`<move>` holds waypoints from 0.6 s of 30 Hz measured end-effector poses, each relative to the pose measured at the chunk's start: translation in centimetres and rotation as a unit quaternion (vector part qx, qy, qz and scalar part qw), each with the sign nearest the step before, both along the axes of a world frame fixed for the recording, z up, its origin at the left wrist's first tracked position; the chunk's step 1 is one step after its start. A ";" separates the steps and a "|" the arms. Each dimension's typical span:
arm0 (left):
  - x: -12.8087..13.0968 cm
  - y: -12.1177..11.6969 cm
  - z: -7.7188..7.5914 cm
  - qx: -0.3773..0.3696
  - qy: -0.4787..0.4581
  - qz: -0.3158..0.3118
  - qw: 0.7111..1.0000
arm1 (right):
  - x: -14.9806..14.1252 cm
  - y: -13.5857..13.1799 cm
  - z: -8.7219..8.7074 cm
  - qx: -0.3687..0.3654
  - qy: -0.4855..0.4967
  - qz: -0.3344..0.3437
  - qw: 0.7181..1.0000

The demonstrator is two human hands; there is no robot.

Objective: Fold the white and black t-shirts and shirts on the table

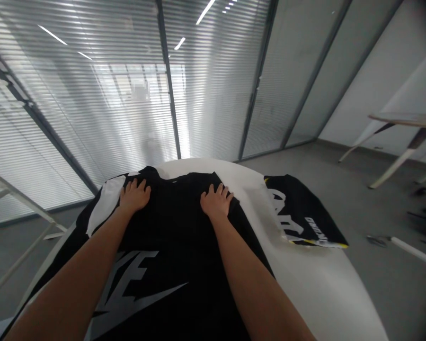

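Note:
A black T-shirt with a grey printed logo lies spread flat on a white table. My left hand rests palm down on its far left part, fingers stretched out, beside a white panel of the cloth. My right hand lies flat on the far right part of the shirt, fingers spread. Both arms reach forward over the shirt. Neither hand holds anything.
A folded black garment with white lettering and yellow trim lies on the table's right edge. Glass walls with blinds stand behind. Another table stands at the right, a white rod lies on the grey floor.

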State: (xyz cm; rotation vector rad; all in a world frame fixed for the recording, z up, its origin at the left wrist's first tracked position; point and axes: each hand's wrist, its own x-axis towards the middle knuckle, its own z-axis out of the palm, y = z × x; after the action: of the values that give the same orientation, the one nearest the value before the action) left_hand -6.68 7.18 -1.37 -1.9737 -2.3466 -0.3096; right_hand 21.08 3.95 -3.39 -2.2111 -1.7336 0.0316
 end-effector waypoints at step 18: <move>5.7 -7.9 -0.7 0.055 0.021 -0.105 0.993 | 0.4 -0.1 0.4 0.049 0.081 -0.012 0.995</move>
State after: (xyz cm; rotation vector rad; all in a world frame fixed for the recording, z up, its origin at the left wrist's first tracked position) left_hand -0.98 -0.71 -2.04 -2.1538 -2.0520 -0.3955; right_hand 21.48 3.85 -2.95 -2.0969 -1.5884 0.1143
